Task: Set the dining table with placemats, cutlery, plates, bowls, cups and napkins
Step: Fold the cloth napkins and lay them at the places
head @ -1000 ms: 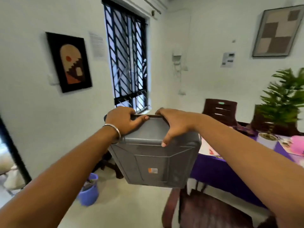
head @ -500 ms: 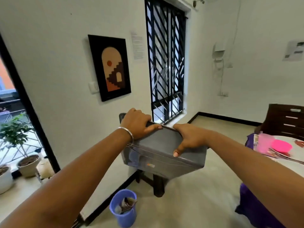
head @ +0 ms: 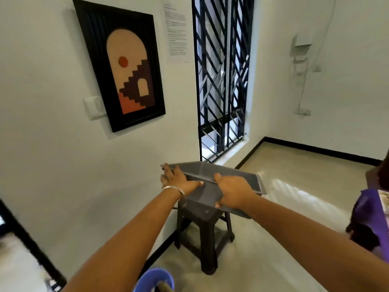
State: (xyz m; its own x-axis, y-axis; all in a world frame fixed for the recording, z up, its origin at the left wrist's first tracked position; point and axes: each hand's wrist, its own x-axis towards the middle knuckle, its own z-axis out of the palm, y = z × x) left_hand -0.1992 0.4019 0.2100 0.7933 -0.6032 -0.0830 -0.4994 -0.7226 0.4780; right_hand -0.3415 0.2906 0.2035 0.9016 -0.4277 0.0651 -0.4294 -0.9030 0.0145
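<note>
A white-walled room holds a dark stool [head: 207, 232] by a barred window [head: 221, 81]. Left hand [head: 175, 181] and right hand [head: 232, 191] each clamp the rim of a grey bin [head: 221, 175], held over the stool. The tabletop [head: 376, 207] is barely visible at right; setting progress cannot be judged.

Both hands hold the bin [head: 227, 175] right over the stool [head: 207, 234], bucket [head: 154, 279] nearer me, window grille [head: 221, 81] behind.

Head-worn view, forward and downward
</note>
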